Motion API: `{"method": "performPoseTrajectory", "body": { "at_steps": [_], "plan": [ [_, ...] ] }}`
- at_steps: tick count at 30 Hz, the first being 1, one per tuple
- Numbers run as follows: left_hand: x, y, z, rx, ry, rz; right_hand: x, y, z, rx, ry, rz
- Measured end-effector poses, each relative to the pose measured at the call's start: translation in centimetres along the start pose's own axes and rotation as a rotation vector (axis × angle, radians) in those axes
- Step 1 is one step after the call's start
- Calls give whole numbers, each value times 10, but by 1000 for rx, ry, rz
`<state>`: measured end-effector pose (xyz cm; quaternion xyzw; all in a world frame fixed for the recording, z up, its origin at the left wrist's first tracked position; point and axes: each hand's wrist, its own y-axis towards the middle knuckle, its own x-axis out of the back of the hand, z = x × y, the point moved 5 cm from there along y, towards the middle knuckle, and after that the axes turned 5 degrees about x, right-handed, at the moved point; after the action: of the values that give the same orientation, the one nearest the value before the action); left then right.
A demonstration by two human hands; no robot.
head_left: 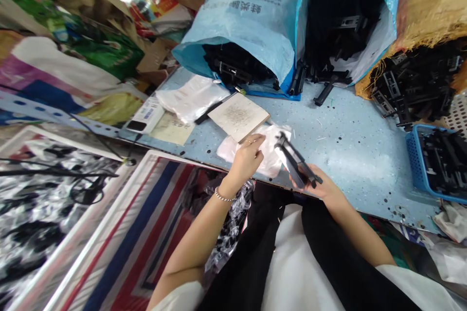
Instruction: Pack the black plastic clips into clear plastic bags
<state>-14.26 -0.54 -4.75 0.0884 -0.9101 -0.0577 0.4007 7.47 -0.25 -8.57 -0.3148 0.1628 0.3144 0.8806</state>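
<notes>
My right hand [321,182] is closed around long, narrow black plastic parts [294,155], held tilted above the front edge of the bench. At least two seem to lie side by side in the grip. My left hand [248,158] rests over thin clear plastic bags [272,148] at the near corner of a square pale board [239,115]. Its fingers are curled together, and whatever lies between the fingertips is hidden. The board has a worn, dark-speckled top.
Two blue sacks [241,14] full of black parts lie open at the back. A yellow woven sack [434,5] spills similar parts on the right, beside a blue basket [416,160]. Plastic bags [193,97] and a white box [146,115] sit left on the blue bench [350,155].
</notes>
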Motion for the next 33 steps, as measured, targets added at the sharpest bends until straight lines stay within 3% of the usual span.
{"method": "performPoseTrajectory", "body": {
  "at_steps": [4, 9, 13, 19, 24, 29, 31, 33],
  "plan": [
    [-4, -15, -31, -85, -47, 54, 2, -2, -27, -175, 170, 73],
    [-16, -52, -78, -305, -145, 185, -7, 26, -27, 20, 293, -86],
    [-17, -57, -74, -315, -243, 193, -16, 20, -19, 139, 308, -84],
    [-21, -53, -47, -249, -276, -36, -13, -1, -8, 151, 502, 42],
    [-31, -72, -77, -428, -296, 45, -9, 4, -4, 255, 291, -185],
    [-30, -72, -93, -438, -320, 159, -19, -14, 10, 509, -211, -383],
    [-18, -75, -97, -442, -264, 211, -31, -27, 17, 522, -424, -305],
    [11, -84, -98, -389, -219, 229, -48, -36, 22, 444, -559, -43]
  ]
}}
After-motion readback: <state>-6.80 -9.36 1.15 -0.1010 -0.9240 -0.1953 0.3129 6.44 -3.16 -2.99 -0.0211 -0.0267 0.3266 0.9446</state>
